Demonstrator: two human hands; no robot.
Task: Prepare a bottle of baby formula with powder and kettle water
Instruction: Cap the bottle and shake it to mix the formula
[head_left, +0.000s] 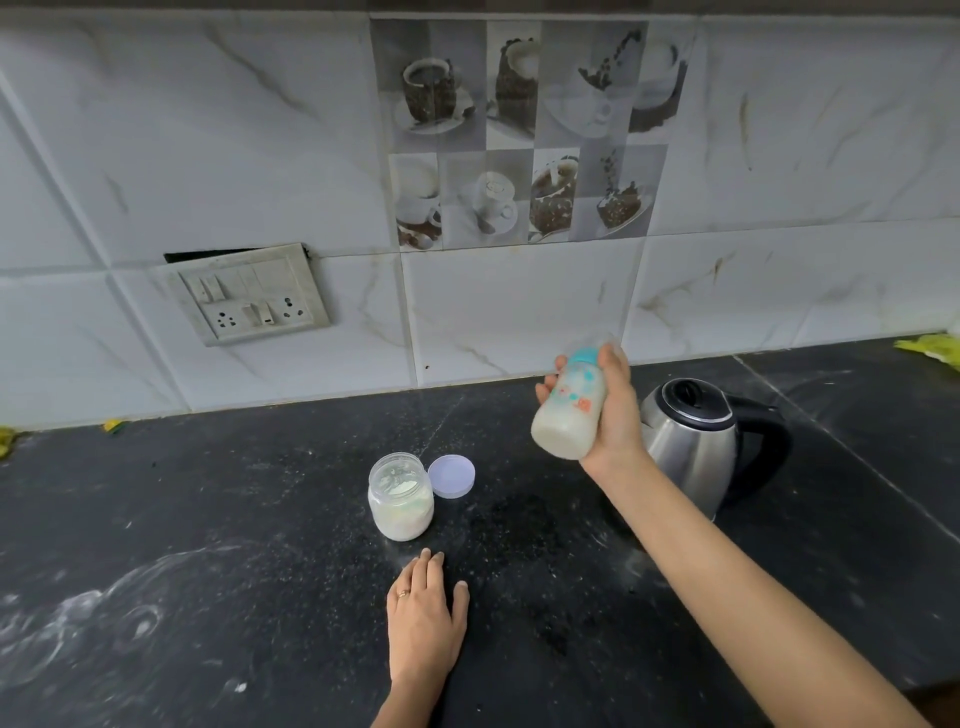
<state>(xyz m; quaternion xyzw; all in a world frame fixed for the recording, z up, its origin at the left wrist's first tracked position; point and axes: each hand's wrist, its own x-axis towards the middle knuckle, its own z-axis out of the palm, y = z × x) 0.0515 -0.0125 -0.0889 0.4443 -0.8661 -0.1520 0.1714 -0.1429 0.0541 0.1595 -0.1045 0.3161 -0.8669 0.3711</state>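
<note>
My right hand (615, 410) grips a baby bottle (569, 410) with a teal collar and a clear cap, held in the air above the counter and tilted slightly. The bottle holds milky white liquid. Its top looks blurred. Just right of it, a steel kettle (691, 441) with a black lid and handle stands on the counter. An open clear jar of white powder (400, 496) stands at the counter's middle, its pale round lid (451, 476) lying flat beside it on the right. My left hand (426, 618) rests flat on the counter in front of the jar, fingers spread, holding nothing.
The black stone counter (208, 519) carries white powder smears at the front left. A switch and socket plate (252, 296) hangs on the tiled wall. Yellow scraps lie at the far left edge (6, 441) and far right (930, 349).
</note>
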